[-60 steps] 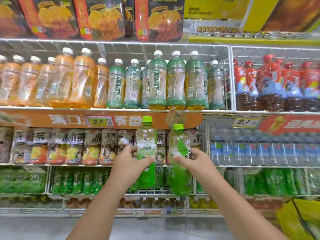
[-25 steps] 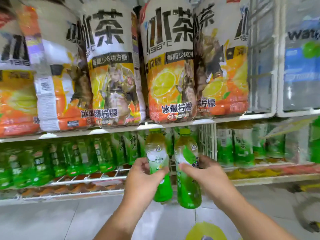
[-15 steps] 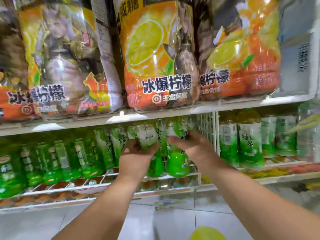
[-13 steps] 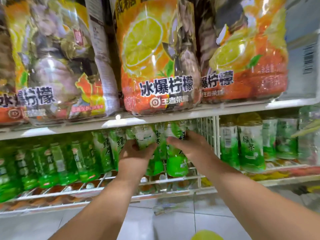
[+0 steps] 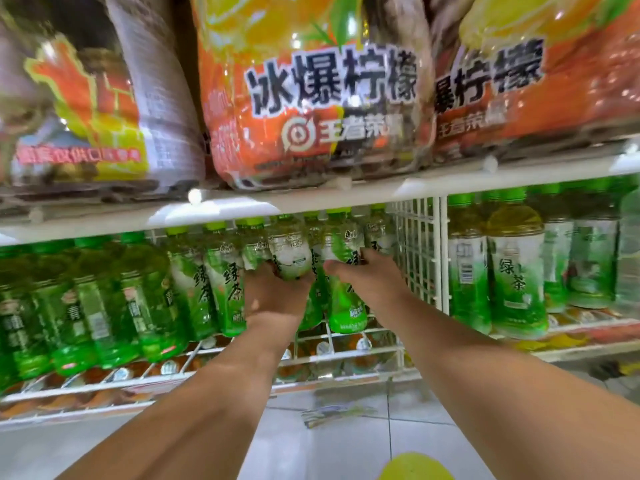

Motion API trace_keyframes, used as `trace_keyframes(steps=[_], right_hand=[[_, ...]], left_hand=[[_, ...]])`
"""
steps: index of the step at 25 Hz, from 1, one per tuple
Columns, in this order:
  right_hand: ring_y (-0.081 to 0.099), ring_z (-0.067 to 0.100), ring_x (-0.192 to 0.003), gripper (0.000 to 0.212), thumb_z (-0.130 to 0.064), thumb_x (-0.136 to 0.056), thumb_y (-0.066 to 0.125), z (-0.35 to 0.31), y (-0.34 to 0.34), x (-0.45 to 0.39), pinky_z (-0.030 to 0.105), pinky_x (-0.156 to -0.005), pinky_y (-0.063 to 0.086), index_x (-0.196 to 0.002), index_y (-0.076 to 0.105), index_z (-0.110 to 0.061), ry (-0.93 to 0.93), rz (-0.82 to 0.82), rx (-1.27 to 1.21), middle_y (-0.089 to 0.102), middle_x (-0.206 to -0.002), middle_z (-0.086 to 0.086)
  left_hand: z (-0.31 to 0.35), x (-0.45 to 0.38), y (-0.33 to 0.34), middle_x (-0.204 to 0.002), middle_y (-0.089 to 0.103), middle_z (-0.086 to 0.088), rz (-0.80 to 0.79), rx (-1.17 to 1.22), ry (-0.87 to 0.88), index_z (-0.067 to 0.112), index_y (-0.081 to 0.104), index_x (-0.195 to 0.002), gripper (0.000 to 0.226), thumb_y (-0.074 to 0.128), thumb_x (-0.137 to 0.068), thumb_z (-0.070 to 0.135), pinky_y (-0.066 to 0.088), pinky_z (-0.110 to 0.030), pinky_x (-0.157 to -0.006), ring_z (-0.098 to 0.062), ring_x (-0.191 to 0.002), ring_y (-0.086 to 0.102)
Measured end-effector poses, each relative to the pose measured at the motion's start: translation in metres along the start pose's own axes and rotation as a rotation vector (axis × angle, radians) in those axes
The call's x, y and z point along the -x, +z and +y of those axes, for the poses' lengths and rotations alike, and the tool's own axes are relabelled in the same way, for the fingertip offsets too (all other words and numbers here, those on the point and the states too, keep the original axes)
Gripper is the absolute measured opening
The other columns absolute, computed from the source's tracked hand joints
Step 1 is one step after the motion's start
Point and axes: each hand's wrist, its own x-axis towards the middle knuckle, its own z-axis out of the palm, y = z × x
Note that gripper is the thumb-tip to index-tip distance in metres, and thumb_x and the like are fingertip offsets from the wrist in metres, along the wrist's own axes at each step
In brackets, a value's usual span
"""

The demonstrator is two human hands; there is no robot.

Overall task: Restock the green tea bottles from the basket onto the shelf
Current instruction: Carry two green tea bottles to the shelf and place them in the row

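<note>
Both hands are up at the wire shelf right now, each wrapped around its own green tea bottle. Left hand has its fingers closed on the left bottle, right hand grips the right bottle just beside it. Both bottles sit tilted over the shelf front, just left of the white wire divider, with the row of shelved green tea bottles further left of it. Big lemon tea packs sit on the shelf above.

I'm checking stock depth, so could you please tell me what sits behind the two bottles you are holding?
Behind the bottle in the left hand and the one in the right hand, green caps of more bottles show. Their bodies and how far the row runs back are hidden.
</note>
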Motion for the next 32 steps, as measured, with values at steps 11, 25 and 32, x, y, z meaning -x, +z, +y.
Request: trace_keyframes(steps=[11,25,32], right_hand=[[0.068,0.027,-0.111,0.08,-0.049,-0.073,0.087,0.016,0.012,-0.024,0.036,-0.094,0.056,-0.135,0.06,-0.007,0.029,0.017,0.021,0.068,-0.129,0.013],[0.055,0.0,-0.074,0.082,-0.051,-0.081,0.08,0.016,0.012,-0.015,0.015,-0.055,0.046,-0.15,0.043,-0.025,-0.134,0.075,0.215,0.059,-0.138,0.002],[0.051,0.032,-0.137,0.088,-0.044,-0.094,0.069,0.022,0.01,-0.001,0.034,-0.108,0.044,-0.162,0.016,-0.022,-0.107,0.014,0.392,0.033,-0.164,0.01]], left_hand=[[-0.013,0.0,0.031,-0.125,0.061,-0.007,0.167,-0.317,0.074,0.02,0.043,-0.129,0.082,0.076,-0.071,0.068,0.056,-0.044,-0.081,-0.032,-0.116,0.06],[-0.026,0.002,0.023,-0.14,0.053,-0.011,-0.009,-0.242,0.159,0.013,0.033,-0.148,0.082,0.069,-0.088,0.055,0.054,-0.043,-0.085,-0.034,-0.118,0.061],[-0.056,0.016,0.005,-0.137,0.051,-0.011,0.111,-0.583,0.535,0.015,0.053,-0.141,0.066,0.067,-0.089,0.053,0.046,-0.046,-0.096,-0.034,-0.124,0.049]])
